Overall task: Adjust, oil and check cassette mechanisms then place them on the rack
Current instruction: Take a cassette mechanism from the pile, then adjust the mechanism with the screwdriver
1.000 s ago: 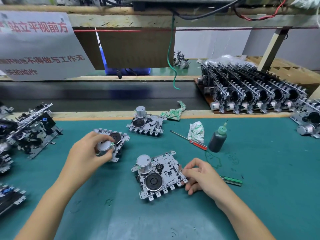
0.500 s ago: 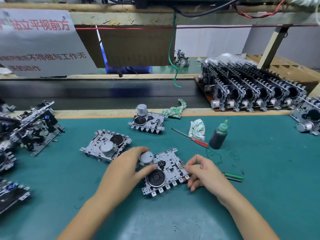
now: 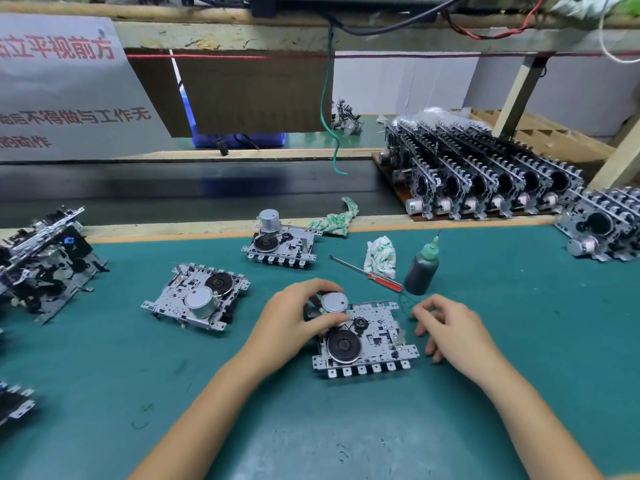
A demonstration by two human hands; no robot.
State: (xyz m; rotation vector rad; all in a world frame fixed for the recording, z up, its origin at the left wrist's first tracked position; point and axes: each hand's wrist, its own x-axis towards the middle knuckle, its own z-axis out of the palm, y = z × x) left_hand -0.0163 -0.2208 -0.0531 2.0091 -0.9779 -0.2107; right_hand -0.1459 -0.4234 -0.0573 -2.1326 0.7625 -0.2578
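A metal cassette mechanism [image 3: 375, 344] lies flat on the green mat in front of me, black flywheel up. My left hand [image 3: 294, 322] grips its silver motor can [image 3: 334, 302] between thumb and fingers. My right hand [image 3: 446, 327] hovers just right of the mechanism, fingers loosely curled and holding nothing. A second mechanism [image 3: 197, 295] lies to the left, a third [image 3: 280, 242] farther back. The rack [image 3: 485, 181] at the back right is filled with several upright mechanisms.
A dark oil bottle [image 3: 421, 268] with a green nozzle, a red-handled screwdriver [image 3: 367, 273] and two rags [image 3: 380, 256] sit behind the work spot. A pile of mechanisms [image 3: 45, 265] lies at the left edge, more [image 3: 604, 230] at the far right. A black conveyor belt [image 3: 194, 188] runs behind the mat.
My left hand left the second mechanism and moved right onto the front one's motor. My right hand let go of its right edge. The mechanism was turned square to me.
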